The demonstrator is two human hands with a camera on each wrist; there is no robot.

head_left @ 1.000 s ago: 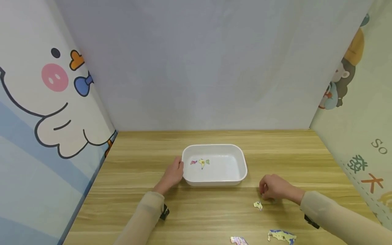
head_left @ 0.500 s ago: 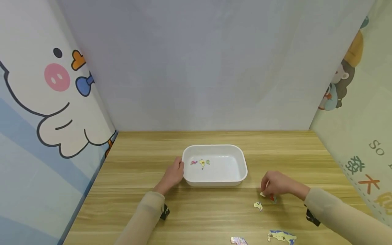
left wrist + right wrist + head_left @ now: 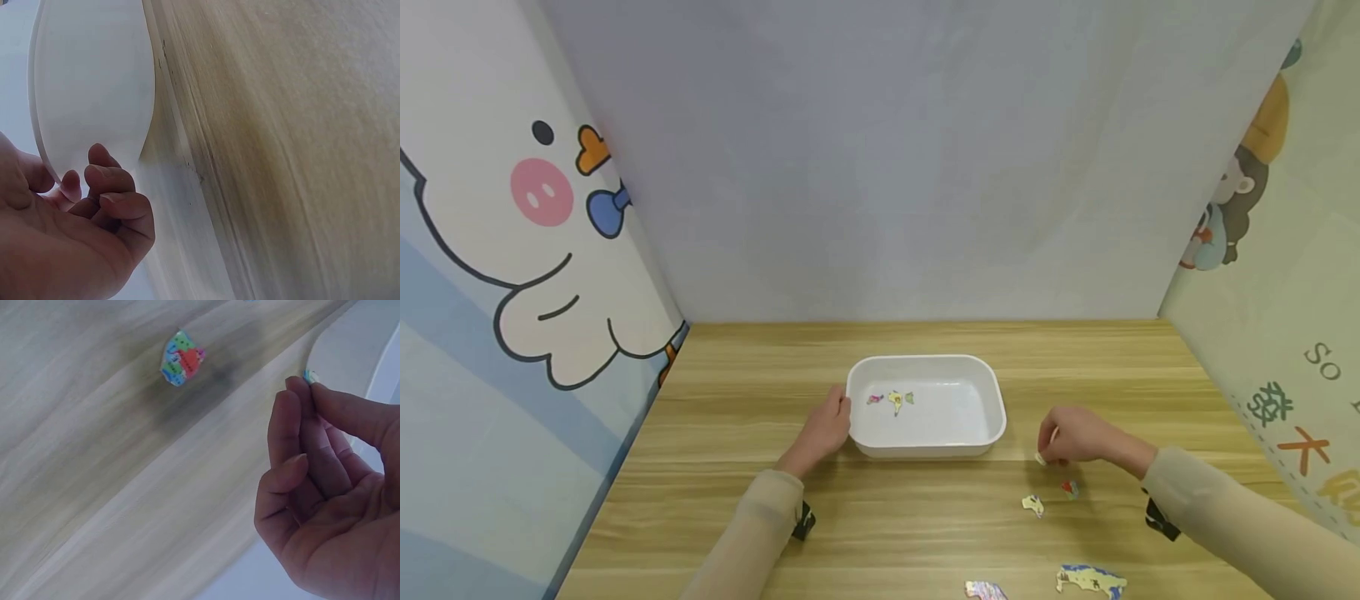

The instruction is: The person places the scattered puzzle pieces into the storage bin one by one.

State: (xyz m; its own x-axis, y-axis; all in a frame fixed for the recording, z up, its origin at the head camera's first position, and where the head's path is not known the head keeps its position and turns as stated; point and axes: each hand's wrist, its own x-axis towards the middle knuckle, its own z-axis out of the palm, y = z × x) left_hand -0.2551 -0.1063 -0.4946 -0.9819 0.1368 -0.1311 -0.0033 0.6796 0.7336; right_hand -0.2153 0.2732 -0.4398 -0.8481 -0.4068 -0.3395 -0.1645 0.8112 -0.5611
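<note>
Compared with half a second ago, the right hand has shifted a little away from the person, farther up the desk. The red piece, then partly covered by that hand, now lies fully in sight on the wood. The left hand and the tray have kept their places.

The right hand's fingers are closed to a pinch: thumb and fingertip meet on a small piece, of which only an edge with some blue and green shows in the right wrist view. The other fingers curl loosely toward the palm. The pinched piece is near the tray's right end and apart from it; whether it clears the desk I cannot tell.

The left hand grips the tray's left end at the rim, its remaining fingers bent in below the rim, beside the outer wall.

Inside the tray, toward its left side, lie a pink piece, a yellow piece and a green piece. A pale piece lies near the red one, and a blue-edged piece and a pinkish piece lie nearer the person.
</note>
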